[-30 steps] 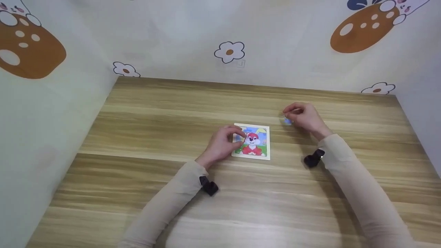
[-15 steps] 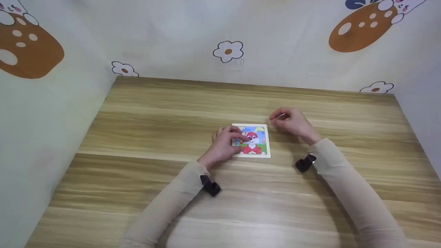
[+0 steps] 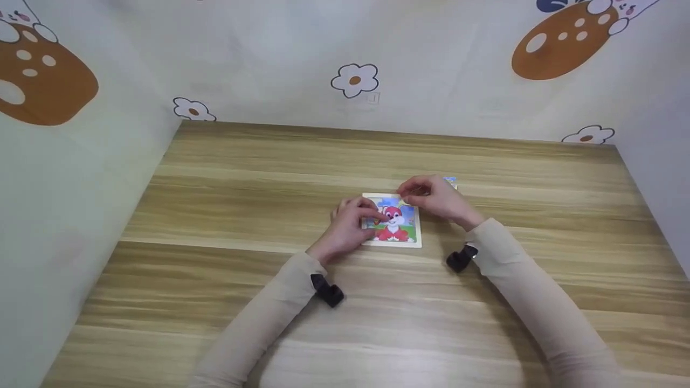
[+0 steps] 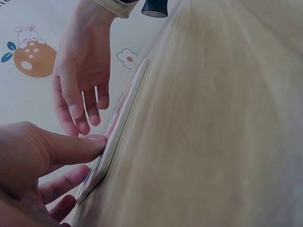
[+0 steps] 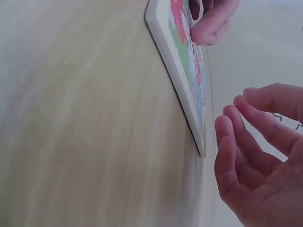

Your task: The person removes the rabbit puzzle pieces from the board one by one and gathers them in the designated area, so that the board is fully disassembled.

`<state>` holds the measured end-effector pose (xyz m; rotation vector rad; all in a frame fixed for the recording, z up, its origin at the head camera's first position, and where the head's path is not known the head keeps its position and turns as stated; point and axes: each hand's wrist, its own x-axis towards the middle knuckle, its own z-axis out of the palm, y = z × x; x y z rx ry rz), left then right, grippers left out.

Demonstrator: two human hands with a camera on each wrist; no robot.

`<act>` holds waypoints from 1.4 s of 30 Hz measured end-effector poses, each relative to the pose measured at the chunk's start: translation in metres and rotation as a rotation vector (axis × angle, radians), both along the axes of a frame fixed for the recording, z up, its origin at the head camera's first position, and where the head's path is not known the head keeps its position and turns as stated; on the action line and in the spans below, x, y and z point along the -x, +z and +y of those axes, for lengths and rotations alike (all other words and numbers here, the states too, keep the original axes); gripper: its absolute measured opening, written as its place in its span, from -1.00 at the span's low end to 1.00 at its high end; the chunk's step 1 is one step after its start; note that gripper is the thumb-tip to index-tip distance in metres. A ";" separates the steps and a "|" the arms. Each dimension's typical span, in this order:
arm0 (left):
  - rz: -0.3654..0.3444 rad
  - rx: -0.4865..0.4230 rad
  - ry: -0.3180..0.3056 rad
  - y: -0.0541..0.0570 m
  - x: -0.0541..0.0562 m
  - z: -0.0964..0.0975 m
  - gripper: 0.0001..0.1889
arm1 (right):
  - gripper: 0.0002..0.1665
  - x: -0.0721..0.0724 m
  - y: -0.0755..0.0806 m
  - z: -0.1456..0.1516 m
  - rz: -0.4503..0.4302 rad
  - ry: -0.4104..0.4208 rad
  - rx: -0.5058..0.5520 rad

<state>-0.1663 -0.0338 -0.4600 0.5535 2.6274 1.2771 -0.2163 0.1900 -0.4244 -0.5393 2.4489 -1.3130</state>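
Observation:
A small square jigsaw puzzle (image 3: pixel 394 235) with a red-and-white rabbit picture and a pale frame lies on the wooden table. My left hand (image 3: pixel 350 223) rests at its left side, index finger reaching over the picture. In the left wrist view, the thumb (image 4: pixel 97 142) touches the board near its edge. My right hand (image 3: pixel 434 196) is over the top right corner, fingers loosely bent and partly covering the yellow ear. Nothing shows between its fingers (image 5: pixel 232 125) in the right wrist view. Partly hidden behind that hand is a small blue printed piece (image 3: pixel 450 181).
The wood-grain table (image 3: pixel 259 215) runs back to a pale wall (image 3: pixel 269 64) printed with flowers and orange shapes. Black wrist cameras (image 3: pixel 329 292) sit at both cuffs.
My right hand has moved left from beside the blue piece to the puzzle's top right corner, leaving that piece behind. My left hand's fingers have settled further over the picture.

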 end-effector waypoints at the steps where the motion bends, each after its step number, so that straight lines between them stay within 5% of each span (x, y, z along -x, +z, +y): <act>1: 0.006 0.000 -0.004 0.000 0.000 0.000 -0.70 | -0.71 0.000 0.000 -0.002 -0.005 0.010 0.003; 29: 0.022 0.029 -0.037 0.000 0.000 -0.001 -0.68 | -0.58 0.008 -0.009 -0.020 -0.037 0.137 -0.057; 38: 0.023 0.031 -0.055 0.001 0.000 -0.001 -0.63 | -0.55 -0.009 0.019 -0.024 -0.062 0.177 0.000; 42: 0.012 0.032 -0.052 0.002 0.000 -0.001 -0.63 | -0.53 -0.008 0.017 -0.023 -0.068 0.183 0.017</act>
